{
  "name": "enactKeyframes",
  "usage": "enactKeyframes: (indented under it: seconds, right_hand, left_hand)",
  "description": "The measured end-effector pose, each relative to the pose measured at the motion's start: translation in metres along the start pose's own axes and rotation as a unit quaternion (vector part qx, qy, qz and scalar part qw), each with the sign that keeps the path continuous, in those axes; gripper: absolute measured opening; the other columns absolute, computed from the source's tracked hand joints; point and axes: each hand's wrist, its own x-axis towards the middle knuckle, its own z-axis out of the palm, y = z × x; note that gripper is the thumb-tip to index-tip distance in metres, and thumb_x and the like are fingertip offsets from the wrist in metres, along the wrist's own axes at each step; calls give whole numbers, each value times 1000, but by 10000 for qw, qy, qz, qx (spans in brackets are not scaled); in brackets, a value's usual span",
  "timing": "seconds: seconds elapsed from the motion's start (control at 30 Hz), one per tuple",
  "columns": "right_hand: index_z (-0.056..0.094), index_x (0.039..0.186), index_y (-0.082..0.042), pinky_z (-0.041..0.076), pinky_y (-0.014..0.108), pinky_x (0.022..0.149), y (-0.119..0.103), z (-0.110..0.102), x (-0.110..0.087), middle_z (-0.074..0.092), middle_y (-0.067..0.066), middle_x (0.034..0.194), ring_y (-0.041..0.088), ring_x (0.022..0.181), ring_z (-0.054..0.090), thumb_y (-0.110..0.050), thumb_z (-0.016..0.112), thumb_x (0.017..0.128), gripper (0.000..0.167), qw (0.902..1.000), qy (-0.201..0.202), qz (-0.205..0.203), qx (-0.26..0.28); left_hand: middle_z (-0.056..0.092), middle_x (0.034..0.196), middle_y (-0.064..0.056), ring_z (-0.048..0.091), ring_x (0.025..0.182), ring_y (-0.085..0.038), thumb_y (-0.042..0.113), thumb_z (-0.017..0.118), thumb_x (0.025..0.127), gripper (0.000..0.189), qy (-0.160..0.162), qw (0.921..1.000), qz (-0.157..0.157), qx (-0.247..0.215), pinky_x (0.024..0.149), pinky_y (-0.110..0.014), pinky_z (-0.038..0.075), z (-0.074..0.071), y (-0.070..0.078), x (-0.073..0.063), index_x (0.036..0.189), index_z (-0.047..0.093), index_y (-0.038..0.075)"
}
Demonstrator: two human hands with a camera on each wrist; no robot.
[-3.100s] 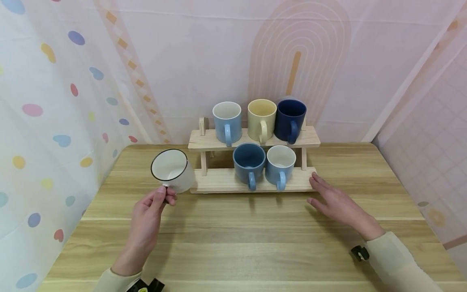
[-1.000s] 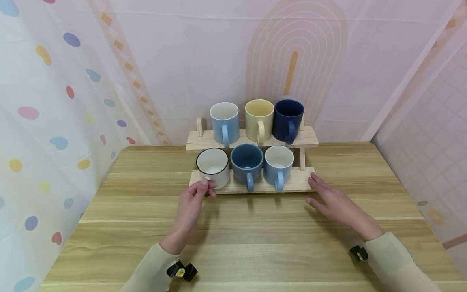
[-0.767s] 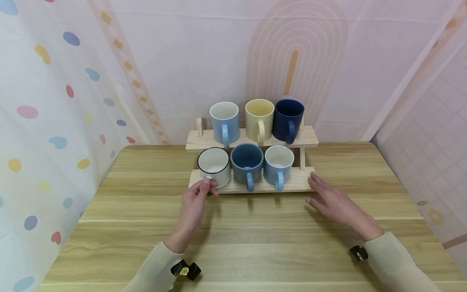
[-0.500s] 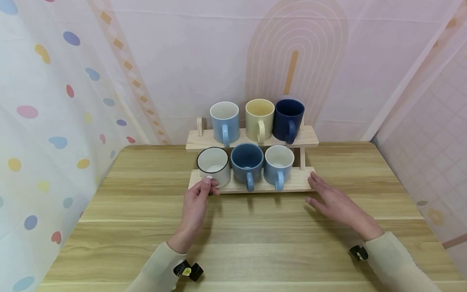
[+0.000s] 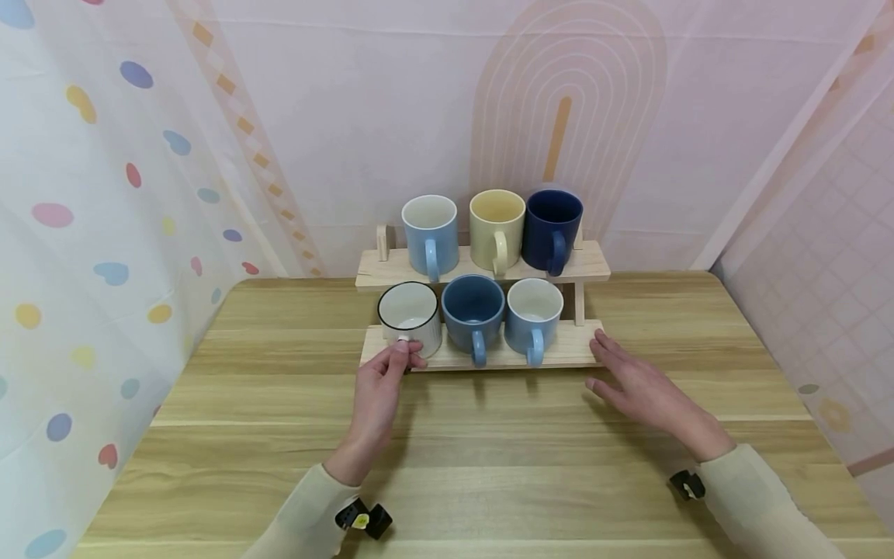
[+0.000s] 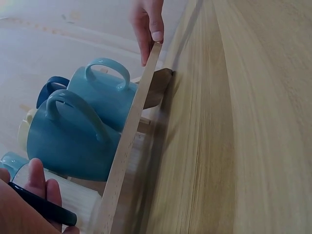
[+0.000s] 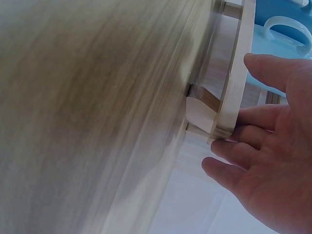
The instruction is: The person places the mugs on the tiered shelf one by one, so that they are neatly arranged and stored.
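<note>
My left hand pinches the dark handle of a white mug with a black rim. That mug stands at the left end of the lower shelf of a two-tier wooden rack. To its right on that shelf are a dull blue mug and a light blue mug with a white inside. At the rack's right end my right hand touches the lower board, its fingers extended; the right wrist view shows the fingertips around the board's end.
The upper shelf holds a light blue mug, a pale yellow mug and a navy mug. The rack stands near the back of a wood-grain table. Patterned curtains hang behind it and along both sides.
The white mug has moved right, from beside the rack onto the lower shelf, in my left hand. During the last second it hardly moves, while the left hand shifts slightly right. My right hand stays put.
</note>
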Motion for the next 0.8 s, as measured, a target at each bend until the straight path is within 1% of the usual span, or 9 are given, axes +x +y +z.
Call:
enactKeyframes:
  seconds: [0.13,0.23,0.33,0.4,0.47,0.57,0.63,0.73,0.8]
  right_hand:
    - [41,151,13,37,64,112,0,0,0,28,32,162,50,144,37,-27,65,104,66,10000,-13,10,12]
    - [41,151,13,37,64,112,0,0,0,27,32,162,51,144,38,-27,65,104,66,10000,-12,16,7]
    - [40,151,13,37,64,112,0,0,0,27,32,162,51,143,38,-27,64,104,66,10000,-8,13,15]
    - [40,151,13,37,64,112,1,0,0,27,32,163,51,144,37,-28,64,104,66,10000,-7,20,42]
    - [40,151,12,36,64,113,1,-1,0,27,31,163,51,144,37,-28,64,104,66,10000,-1,44,67]
    - [42,151,11,34,64,114,1,-3,0,28,30,163,50,146,34,-27,63,105,64,9998,-1,152,130]
    - [43,151,10,31,65,116,1,-5,0,29,30,163,50,147,32,-29,61,106,63,9995,17,248,189]
    - [43,151,10,28,66,117,0,-8,1,30,29,163,51,148,30,-32,58,107,63,9990,124,358,246]
    - [41,153,9,27,67,117,-1,-10,2,30,29,162,52,149,29,-35,55,108,64,9984,289,398,292]
  left_hand:
    - [74,120,-15,59,125,-15,29,50,111,47,-83,9999,17,70,105,-22,42,-1,-1,-1,107,73,-12]
    - [70,131,-16,55,133,-18,31,49,111,49,-148,9999,55,26,109,-26,40,-3,-2,-2,107,75,-11]
    - [69,132,-17,54,134,-17,29,48,112,48,-192,9997,127,-108,111,-26,38,-5,-3,-4,111,74,-11]
    - [69,131,-17,57,131,-14,25,47,112,46,-180,9992,175,-314,112,-24,40,-8,-5,-5,114,72,-14]
    - [71,126,-18,61,125,-11,21,46,113,44,-141,9981,214,-562,110,-24,43,-12,-6,-7,119,68,-16]
    - [73,121,-17,67,115,-9,19,45,112,42,-73,9969,295,-723,106,-27,50,-21,-8,-9,126,63,-17]
    - [73,122,-19,68,112,-9,21,46,113,43,-75,9976,361,-593,105,-28,51,-29,-8,-10,130,61,-15]
    - [70,129,-21,66,116,-8,25,46,112,44,-152,9984,536,-26,105,-26,49,-44,-7,-11,133,61,-11]
    - [67,134,-20,62,123,-9,26,46,112,44,-251,9962,702,443,107,-22,46,-54,-5,-9,136,60,-8]
